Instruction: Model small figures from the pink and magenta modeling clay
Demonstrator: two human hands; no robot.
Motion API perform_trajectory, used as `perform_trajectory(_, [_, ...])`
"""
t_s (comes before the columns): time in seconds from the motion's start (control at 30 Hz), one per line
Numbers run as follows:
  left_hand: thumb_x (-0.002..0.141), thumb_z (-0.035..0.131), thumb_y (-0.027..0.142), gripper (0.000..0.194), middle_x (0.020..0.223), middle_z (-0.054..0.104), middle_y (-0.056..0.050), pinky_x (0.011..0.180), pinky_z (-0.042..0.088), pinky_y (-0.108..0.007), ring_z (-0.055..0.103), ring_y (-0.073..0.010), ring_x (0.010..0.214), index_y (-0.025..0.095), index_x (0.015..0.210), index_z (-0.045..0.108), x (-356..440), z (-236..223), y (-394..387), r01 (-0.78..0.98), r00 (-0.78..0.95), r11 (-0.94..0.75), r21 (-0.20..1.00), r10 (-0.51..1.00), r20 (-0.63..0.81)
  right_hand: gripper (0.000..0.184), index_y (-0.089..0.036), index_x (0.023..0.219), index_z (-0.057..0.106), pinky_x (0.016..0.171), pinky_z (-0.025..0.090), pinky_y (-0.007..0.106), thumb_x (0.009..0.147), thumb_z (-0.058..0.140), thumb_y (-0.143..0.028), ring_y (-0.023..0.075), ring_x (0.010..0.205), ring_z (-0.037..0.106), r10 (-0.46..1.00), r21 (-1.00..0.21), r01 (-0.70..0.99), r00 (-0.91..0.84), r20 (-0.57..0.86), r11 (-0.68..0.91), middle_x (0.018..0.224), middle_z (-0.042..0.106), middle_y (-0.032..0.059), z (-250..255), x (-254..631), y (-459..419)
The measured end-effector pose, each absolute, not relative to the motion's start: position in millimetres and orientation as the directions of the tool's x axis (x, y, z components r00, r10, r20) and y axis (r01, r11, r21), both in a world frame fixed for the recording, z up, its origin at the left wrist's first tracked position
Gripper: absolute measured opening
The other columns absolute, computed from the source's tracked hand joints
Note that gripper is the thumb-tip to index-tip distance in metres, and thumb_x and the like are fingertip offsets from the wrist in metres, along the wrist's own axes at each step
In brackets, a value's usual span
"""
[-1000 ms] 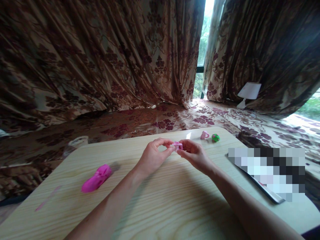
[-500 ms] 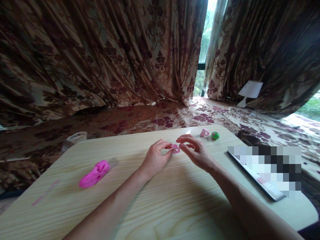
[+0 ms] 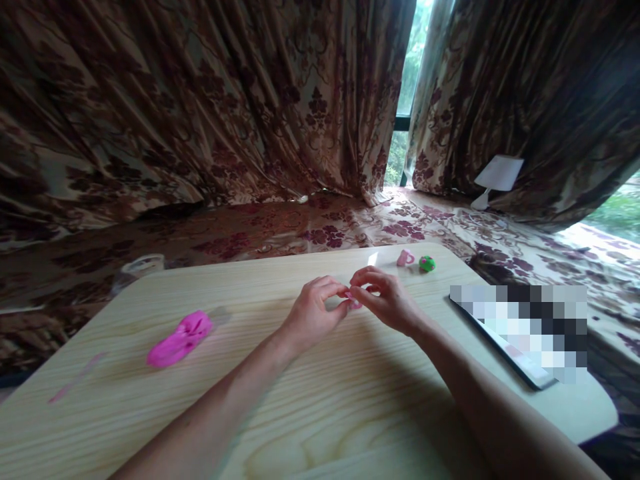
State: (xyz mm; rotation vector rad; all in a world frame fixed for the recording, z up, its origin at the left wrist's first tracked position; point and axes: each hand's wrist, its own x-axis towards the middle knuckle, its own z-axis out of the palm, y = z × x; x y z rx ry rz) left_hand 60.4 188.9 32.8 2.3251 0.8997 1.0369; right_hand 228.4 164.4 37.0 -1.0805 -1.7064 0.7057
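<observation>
A small pink flower-shaped piece (image 3: 355, 304) is held just above the table, partly hidden by fingers. My left hand (image 3: 320, 308) pinches its left side between thumb and fingertips. The fingers of my right hand (image 3: 384, 299) are curled in, thumb and index finger closed at the upper edge of the same piece. Beyond my right hand stand a little pink cup-like shape with a loop handle (image 3: 405, 258) and a green ball with pink spots (image 3: 427, 264). To the left lies a bright pink lump of soft clay-like material (image 3: 180, 340), seemingly in a clear wrapper.
A thin pinkish strip (image 3: 77, 379) lies at the left of the wooden table (image 3: 280, 413). On the right is a dark-edged flat device (image 3: 520, 357), its surface blurred. A clear container (image 3: 143, 265) sits past the far left corner. A white lamp (image 3: 499, 173) stands behind.
My right hand has moved in, its thumb and index finger now closing on the pink piece my left hand holds. The view has shifted slightly; the other things on the table stay put.
</observation>
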Motion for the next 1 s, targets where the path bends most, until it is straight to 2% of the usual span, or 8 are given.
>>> perform_trajectory(0.43, [0.075, 0.06, 0.027, 0.01, 0.078, 0.063, -0.004, 0.075, 0.044, -0.028, 0.057, -0.0165, 0.077, 0.02, 0.078, 0.066, 59.9, 33.4, 188.9, 0.41, 0.509, -0.704, 0.58, 0.705, 0.494, 0.018, -0.016, 0.075, 0.064, 0.062, 0.047, 0.024, 0.082, 0.053, -0.029, 0.0141, 0.078, 0.058, 0.91, -0.839, 0.353, -0.157, 0.383, 0.414, 0.088, 0.06, 0.0048, 36.7, 228.1, 163.5])
perform_trajectory(0.6, [0.077, 0.059, 0.029, 0.013, 0.079, 0.065, -0.004, 0.076, 0.045, -0.028, 0.059, -0.0165, 0.079, 0.019, 0.078, 0.067, 59.0, 35.5, 189.5, 0.412, 0.439, -0.638, 0.65, 0.765, 0.472, 0.029, -0.018, 0.09, 0.065, 0.069, 0.047, 0.026, 0.088, 0.043, -0.038, 0.0162, 0.087, 0.057, 0.926, -0.87, 0.331, -0.03, 0.377, 0.365, 0.094, 0.061, 0.0058, 37.7, 231.4, 167.9])
perform_trajectory(0.77, [0.078, 0.055, 0.026, 0.017, 0.083, 0.069, -0.002, 0.081, 0.045, -0.028, 0.062, -0.0156, 0.081, 0.018, 0.087, 0.067, 57.2, 36.9, 190.7, 0.374, 0.36, -0.536, 0.757, 0.836, 0.414, 0.027, -0.017, 0.083, 0.066, 0.065, 0.046, 0.025, 0.085, 0.048, -0.036, 0.0154, 0.08, 0.057, 0.932, -0.86, 0.36, -0.102, 0.349, 0.362, 0.086, 0.062, 0.005, 35.4, 230.1, 167.9])
perform_trajectory(0.9, [0.077, 0.057, 0.026, 0.016, 0.082, 0.07, -0.002, 0.081, 0.046, -0.028, 0.063, -0.0158, 0.079, 0.017, 0.084, 0.068, 57.5, 40.5, 190.0, 0.367, 0.345, -0.52, 0.771, 0.846, 0.406, 0.023, -0.017, 0.081, 0.065, 0.058, 0.045, 0.022, 0.083, 0.052, -0.035, 0.0146, 0.075, 0.056, 0.914, -0.845, 0.352, -0.095, 0.395, 0.402, 0.081, 0.061, 0.0044, 32.1, 226.7, 167.8])
perform_trajectory(1.0, [0.077, 0.057, 0.027, 0.016, 0.079, 0.069, -0.001, 0.079, 0.046, -0.027, 0.062, -0.0148, 0.077, 0.017, 0.084, 0.068, 57.3, 42.5, 189.8, 0.343, 0.35, -0.515, 0.785, 0.846, 0.402, 0.026, -0.017, 0.081, 0.066, 0.059, 0.045, 0.023, 0.085, 0.048, -0.036, 0.0143, 0.074, 0.056, 0.919, -0.85, 0.355, -0.092, 0.384, 0.39, 0.08, 0.062, 0.0043, 32.9, 227.0, 168.1])
